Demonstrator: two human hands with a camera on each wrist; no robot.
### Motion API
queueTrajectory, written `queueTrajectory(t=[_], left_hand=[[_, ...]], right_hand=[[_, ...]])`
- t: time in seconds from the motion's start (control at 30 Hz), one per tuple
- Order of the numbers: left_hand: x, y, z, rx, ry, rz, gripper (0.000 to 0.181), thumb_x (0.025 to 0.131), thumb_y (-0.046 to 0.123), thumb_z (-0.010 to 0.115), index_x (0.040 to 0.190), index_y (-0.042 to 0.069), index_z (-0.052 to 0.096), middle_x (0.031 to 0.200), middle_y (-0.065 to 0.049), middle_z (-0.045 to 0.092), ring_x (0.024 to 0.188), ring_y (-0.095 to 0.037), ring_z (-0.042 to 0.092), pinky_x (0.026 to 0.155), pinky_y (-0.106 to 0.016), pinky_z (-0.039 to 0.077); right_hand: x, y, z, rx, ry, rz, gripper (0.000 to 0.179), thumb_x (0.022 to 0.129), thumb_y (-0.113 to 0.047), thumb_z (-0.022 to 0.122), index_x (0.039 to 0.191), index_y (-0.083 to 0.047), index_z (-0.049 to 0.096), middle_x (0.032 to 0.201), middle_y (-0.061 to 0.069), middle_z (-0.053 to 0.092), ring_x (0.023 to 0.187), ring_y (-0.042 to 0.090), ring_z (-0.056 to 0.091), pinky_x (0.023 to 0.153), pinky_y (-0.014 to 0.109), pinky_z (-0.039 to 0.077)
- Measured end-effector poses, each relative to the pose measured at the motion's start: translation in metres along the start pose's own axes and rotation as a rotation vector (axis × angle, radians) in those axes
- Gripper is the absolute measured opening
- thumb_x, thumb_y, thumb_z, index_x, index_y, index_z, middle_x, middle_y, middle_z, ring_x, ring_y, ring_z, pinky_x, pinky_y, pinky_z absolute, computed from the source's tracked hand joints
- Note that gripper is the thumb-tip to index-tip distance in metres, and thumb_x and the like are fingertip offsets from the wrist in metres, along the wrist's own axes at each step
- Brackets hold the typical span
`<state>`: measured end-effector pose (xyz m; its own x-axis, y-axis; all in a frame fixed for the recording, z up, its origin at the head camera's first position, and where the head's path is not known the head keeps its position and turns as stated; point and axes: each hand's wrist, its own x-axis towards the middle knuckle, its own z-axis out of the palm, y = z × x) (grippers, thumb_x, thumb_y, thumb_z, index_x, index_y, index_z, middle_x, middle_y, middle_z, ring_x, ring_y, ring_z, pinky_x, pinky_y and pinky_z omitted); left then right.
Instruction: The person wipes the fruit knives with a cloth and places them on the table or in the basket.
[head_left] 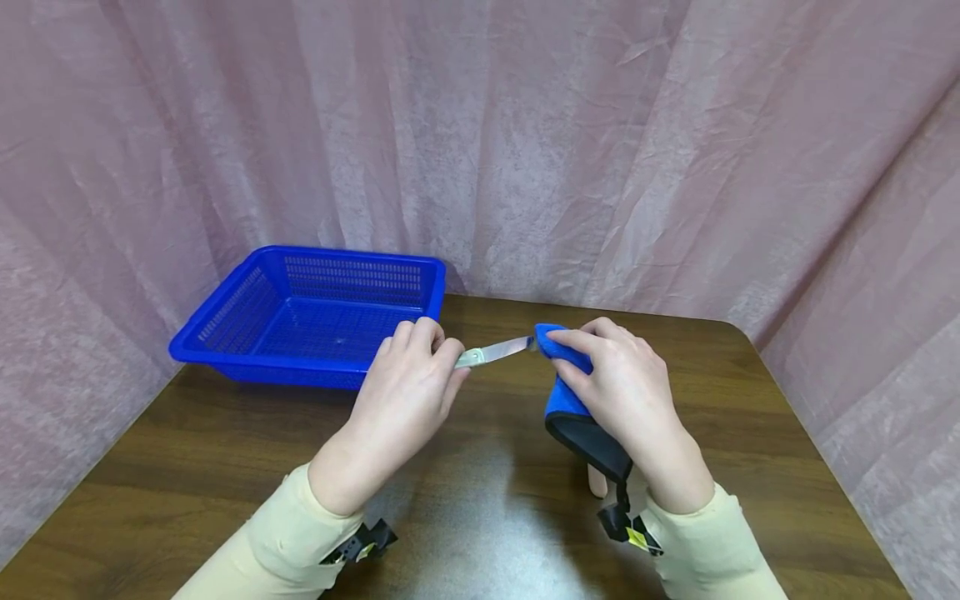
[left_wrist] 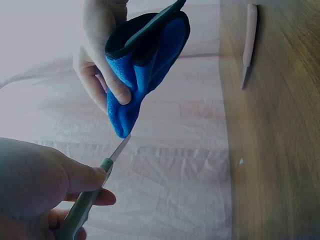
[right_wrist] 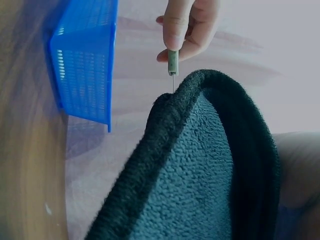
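My left hand [head_left: 408,379] grips the pale green handle of a small knife [head_left: 504,349], its blade pointing right. In my right hand [head_left: 626,383] is a blue cloth [head_left: 567,398] with a dark edge, pinched between thumb and fingers and folded at the blade's tip. The left wrist view shows the blade [left_wrist: 121,148] running up to the folded end of the cloth [left_wrist: 122,112]. From the right wrist, the cloth's dark border [right_wrist: 165,120] fills the front and hides most of the blade.
A blue plastic basket [head_left: 330,367] stands at the back left of the wooden table [head_left: 480,467]. A second knife with a pinkish handle [left_wrist: 250,35] lies on the table, mostly hidden under the cloth in the head view. Pink curtains [head_left: 480,150] hang behind.
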<state>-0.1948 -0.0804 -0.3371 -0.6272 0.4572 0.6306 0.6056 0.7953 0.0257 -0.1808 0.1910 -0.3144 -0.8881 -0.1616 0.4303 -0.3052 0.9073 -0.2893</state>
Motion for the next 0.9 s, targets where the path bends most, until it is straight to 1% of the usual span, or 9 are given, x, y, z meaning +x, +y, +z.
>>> queueTrajectory(t=[0.1,0.27,0.4,0.57,0.73,0.9], left_hand=[[-0.001,-0.002,0.001,0.011,0.014,-0.024,0.018,0.098,0.019,0.085,0.100,0.007,0.072,0.101,-0.012,0.058,0.086,-0.035,0.054,0.071,-0.047,0.044],[-0.002,-0.006,0.002,0.047,0.021,-0.034,0.019,0.097,0.021,0.087,0.097,0.008,0.073,0.096,-0.009,0.059,0.084,-0.034,0.055,0.074,-0.049,0.044],[-0.002,-0.010,0.001,0.072,0.010,-0.024,0.021,0.096,0.023,0.087,0.094,0.008,0.073,0.093,-0.009,0.059,0.081,-0.033,0.054,0.071,-0.047,0.042],[-0.001,-0.015,-0.001,0.086,0.012,-0.008,0.022,0.095,0.022,0.088,0.091,0.006,0.073,0.089,-0.009,0.057,0.077,-0.033,0.052,0.067,-0.045,0.040],[-0.001,-0.021,-0.002,0.100,0.014,0.010,0.024,0.093,0.020,0.088,0.088,0.005,0.070,0.084,-0.009,0.055,0.074,-0.034,0.053,0.063,-0.045,0.041],[0.000,-0.030,-0.004,0.113,0.030,0.027,0.027,0.090,0.018,0.088,0.084,0.004,0.066,0.079,-0.009,0.054,0.070,-0.036,0.054,0.057,-0.046,0.043]], right_hand=[[0.001,-0.002,0.002,0.007,-0.001,-0.008,0.033,0.099,-0.025,0.084,0.131,-0.026,0.083,0.116,0.004,0.075,0.100,0.031,0.070,0.084,0.053,0.055],[0.000,-0.003,0.004,0.009,-0.007,-0.013,0.033,0.099,-0.025,0.084,0.131,-0.027,0.083,0.116,0.004,0.075,0.101,0.030,0.070,0.084,0.053,0.055],[0.000,-0.004,0.005,0.013,-0.009,-0.017,0.032,0.099,-0.025,0.084,0.131,-0.027,0.083,0.116,0.003,0.075,0.101,0.030,0.070,0.085,0.052,0.055],[0.000,-0.004,0.004,0.014,-0.007,-0.026,0.033,0.098,-0.024,0.085,0.131,-0.027,0.083,0.116,0.003,0.075,0.102,0.030,0.070,0.085,0.053,0.055],[0.001,-0.006,0.003,0.015,-0.013,-0.044,0.034,0.098,-0.024,0.086,0.132,-0.026,0.083,0.116,0.003,0.075,0.104,0.030,0.071,0.088,0.053,0.055],[0.001,-0.008,0.004,0.022,-0.018,-0.058,0.033,0.098,-0.025,0.086,0.131,-0.026,0.083,0.115,0.002,0.075,0.102,0.029,0.070,0.087,0.051,0.055]])
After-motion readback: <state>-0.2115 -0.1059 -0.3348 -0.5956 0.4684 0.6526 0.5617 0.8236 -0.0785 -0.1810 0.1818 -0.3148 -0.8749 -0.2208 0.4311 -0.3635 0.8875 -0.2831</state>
